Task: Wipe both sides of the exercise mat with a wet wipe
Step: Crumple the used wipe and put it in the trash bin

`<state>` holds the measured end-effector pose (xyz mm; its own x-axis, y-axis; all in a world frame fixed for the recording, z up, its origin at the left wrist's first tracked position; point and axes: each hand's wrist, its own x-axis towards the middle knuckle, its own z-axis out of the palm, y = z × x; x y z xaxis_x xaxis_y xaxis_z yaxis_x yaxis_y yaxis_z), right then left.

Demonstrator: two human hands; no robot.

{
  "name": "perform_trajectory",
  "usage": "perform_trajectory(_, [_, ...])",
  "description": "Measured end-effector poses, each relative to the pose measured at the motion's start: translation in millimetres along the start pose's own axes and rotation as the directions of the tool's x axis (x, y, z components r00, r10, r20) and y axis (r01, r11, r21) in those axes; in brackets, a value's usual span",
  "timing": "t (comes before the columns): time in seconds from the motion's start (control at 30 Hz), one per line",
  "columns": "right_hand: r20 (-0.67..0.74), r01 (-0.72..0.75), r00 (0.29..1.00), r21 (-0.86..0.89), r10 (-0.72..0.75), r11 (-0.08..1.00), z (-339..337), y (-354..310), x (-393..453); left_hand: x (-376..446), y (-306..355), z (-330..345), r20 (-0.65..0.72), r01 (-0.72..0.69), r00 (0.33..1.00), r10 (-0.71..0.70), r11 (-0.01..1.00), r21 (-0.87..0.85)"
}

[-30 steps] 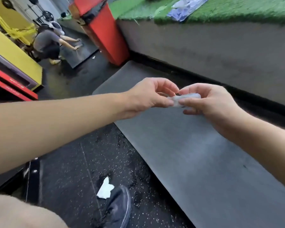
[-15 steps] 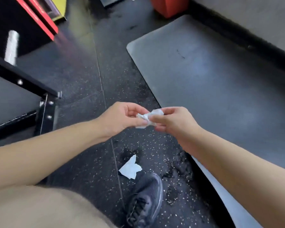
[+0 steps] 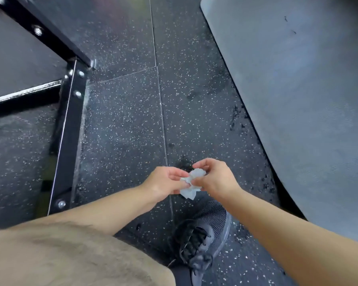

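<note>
A grey exercise mat [image 3: 298,96] lies flat on the speckled black floor, filling the right side of the view. Over the floor to the left of the mat, my left hand [image 3: 165,182] and my right hand [image 3: 215,178] meet. Both pinch a crumpled white wet wipe [image 3: 195,174] between their fingertips. A flatter white piece [image 3: 188,194] shows just below the hands. I cannot tell whether it hangs from the held wipe or lies on the floor.
My dark grey shoe [image 3: 203,234] stands on the floor under the hands, near the mat's left edge. A black bolted metal frame [image 3: 67,124] runs along the left. My bare knee [image 3: 70,254] fills the lower left corner.
The view has tipped down from the mat and far wall to the floor at my feet. Both hands kept hold of the wipe and came off the mat to the floor beside it.
</note>
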<state>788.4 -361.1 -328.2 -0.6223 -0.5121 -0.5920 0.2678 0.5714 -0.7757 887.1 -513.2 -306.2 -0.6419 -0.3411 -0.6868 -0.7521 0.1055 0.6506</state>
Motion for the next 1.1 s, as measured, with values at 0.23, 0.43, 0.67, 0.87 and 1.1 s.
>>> perform_trajectory(0.23, [-0.003,-0.054,0.998,-0.318,0.056,0.947,38.0,22.0,35.2,31.1,-34.1,4.8,-0.089,0.069,0.995,-0.045,0.956,0.285])
perform_trajectory(0.43, [0.085,-0.010,0.995,-0.465,0.056,0.885,39.7,27.5,46.8,50.4,-38.8,5.7,-0.054,0.028,0.999,-0.006,0.914,0.405])
perform_trajectory(0.67, [0.055,-0.078,0.995,-0.133,0.086,0.988,-5.6,18.7,36.2,51.6,1.2,-5.8,0.093,-0.026,0.995,0.018,0.996,0.083])
perform_trajectory(0.87, [-0.091,0.151,0.988,0.471,-0.123,0.869,-84.3,-40.2,-7.1,28.7,120.7,-9.3,0.066,-0.308,0.946,0.317,0.943,-0.123])
perform_trajectory(1.1, [-0.372,0.411,0.897,0.499,-0.239,0.763,-197.4,-93.6,-61.2,0.9,256.6,40.3,0.104,-0.518,0.834,0.542,0.833,-0.192])
